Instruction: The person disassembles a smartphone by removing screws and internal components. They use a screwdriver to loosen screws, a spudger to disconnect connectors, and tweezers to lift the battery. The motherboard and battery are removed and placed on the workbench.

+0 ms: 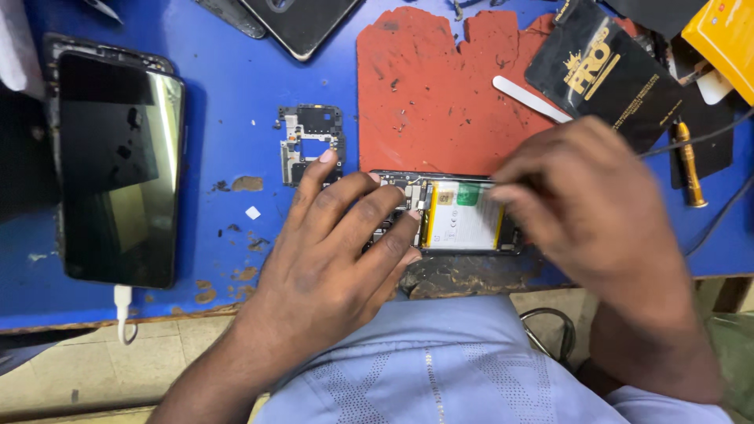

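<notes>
While the opened phone (452,213) lies at the near edge of the blue bench (228,86), half on the red mat (432,86), it is pinned by the left hand (334,251), fingers spread flat over its left end. Right hand (585,200) is blurred above the right end; its grip cannot be told. Loose circuit board (311,140) sits just beyond the left fingertips.

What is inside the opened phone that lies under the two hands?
Inside the opened phone a white battery with a green patch and yellow edges shows, with dark circuit parts left of it. The left hand covers the left end, and the blurred right hand hides the right end.
</notes>
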